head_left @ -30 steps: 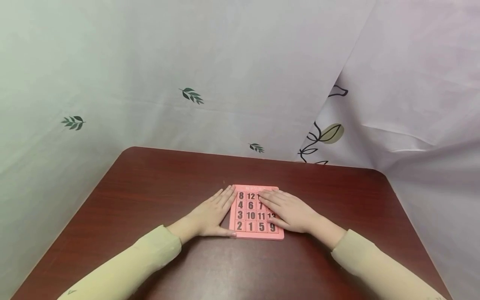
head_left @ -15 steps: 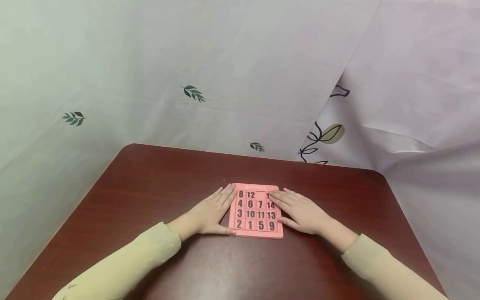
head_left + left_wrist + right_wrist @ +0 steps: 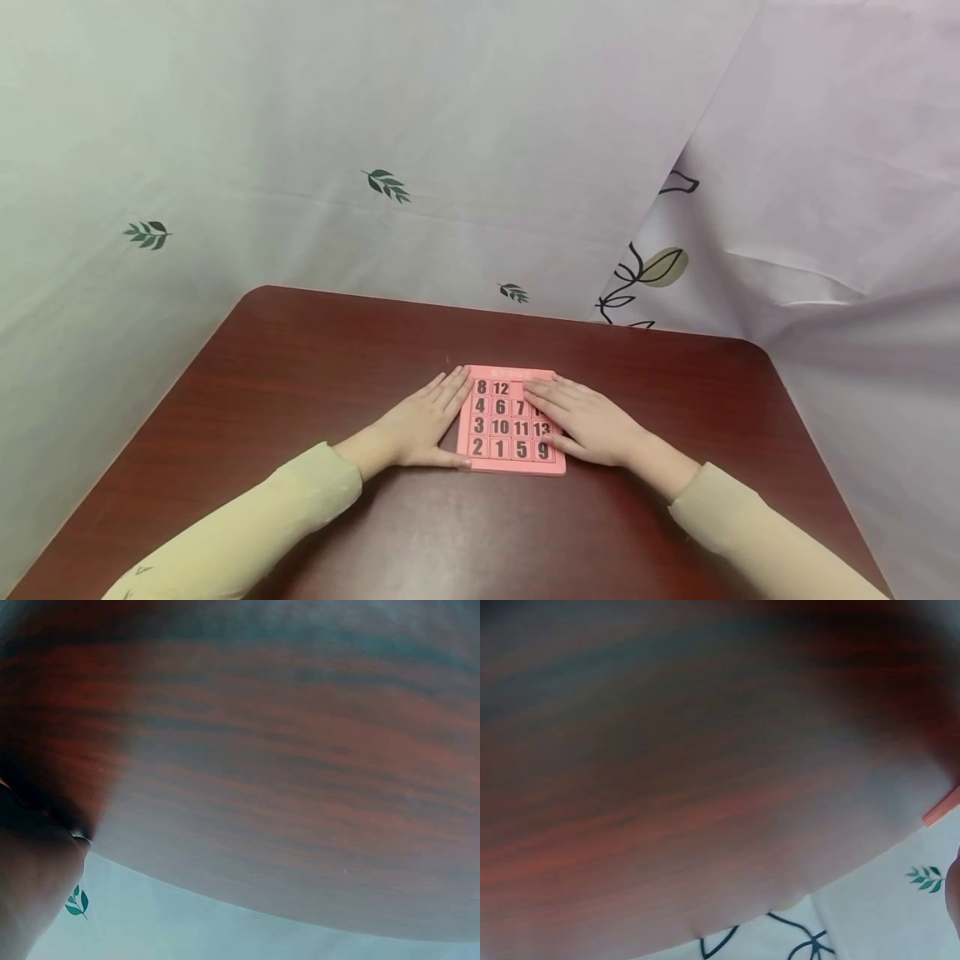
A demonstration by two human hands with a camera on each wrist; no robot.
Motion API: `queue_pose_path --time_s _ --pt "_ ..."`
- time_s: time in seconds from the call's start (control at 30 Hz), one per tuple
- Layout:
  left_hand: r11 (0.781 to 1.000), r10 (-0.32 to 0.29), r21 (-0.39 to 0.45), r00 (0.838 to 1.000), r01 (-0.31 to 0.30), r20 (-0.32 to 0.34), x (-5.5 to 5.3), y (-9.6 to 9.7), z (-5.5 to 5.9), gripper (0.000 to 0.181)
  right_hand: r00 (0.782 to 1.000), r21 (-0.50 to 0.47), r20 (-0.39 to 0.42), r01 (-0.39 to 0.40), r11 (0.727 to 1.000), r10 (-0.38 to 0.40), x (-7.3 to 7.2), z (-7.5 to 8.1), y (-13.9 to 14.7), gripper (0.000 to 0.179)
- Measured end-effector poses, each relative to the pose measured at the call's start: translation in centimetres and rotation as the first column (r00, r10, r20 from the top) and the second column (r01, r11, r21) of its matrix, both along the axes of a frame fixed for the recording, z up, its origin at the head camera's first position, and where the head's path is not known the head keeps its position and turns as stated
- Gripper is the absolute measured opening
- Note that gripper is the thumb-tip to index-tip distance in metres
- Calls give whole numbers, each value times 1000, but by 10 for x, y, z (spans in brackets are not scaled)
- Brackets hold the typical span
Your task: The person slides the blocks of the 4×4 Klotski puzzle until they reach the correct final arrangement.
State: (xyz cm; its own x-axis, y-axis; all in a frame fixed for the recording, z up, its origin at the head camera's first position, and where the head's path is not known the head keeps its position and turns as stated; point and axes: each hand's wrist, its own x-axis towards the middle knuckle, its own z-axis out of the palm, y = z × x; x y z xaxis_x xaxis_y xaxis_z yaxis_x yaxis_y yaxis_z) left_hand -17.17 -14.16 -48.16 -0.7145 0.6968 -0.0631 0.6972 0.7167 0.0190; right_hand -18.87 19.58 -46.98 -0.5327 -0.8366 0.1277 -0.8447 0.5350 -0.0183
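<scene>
two hands laid on one pink number puzzle

we find the pink number puzzle (image 3: 517, 469) flat on the red-brown table (image 3: 322, 367), between the hands. the left hand (image 3: 420, 427) has its fingers straight along the left edge, thumb at the near-left corner. the right hand (image 3: 596, 425) lies over the far-right part, fingers extended, its thumb near the 9 tile (image 3: 543, 451). hands apart from each other; we see neither clamped on anything.

a vacant slot (image 3: 517, 388) shows right of the 12 tile (image 3: 501, 388); the tile beyond it is hidden under the right fingers. step in hand, we judge: sliding a tile near that slot, left hand bracing. the next move likely calls for light, level fingertip pressure toward the slot, without shifting the frame.
</scene>
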Motion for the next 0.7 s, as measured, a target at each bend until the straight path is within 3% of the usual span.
queue_pose_path --time_s 0.37,0.7 --pt "1000 -6 21 1000 6 1 1 -1 0 122 998 56 63 -22 998 18 -6 2 -33 70" --pt "1000 -8 27 1000 8 -8 0 -1 -3 122 999 82 50 -1 997 -3 -6 1 -31 70"
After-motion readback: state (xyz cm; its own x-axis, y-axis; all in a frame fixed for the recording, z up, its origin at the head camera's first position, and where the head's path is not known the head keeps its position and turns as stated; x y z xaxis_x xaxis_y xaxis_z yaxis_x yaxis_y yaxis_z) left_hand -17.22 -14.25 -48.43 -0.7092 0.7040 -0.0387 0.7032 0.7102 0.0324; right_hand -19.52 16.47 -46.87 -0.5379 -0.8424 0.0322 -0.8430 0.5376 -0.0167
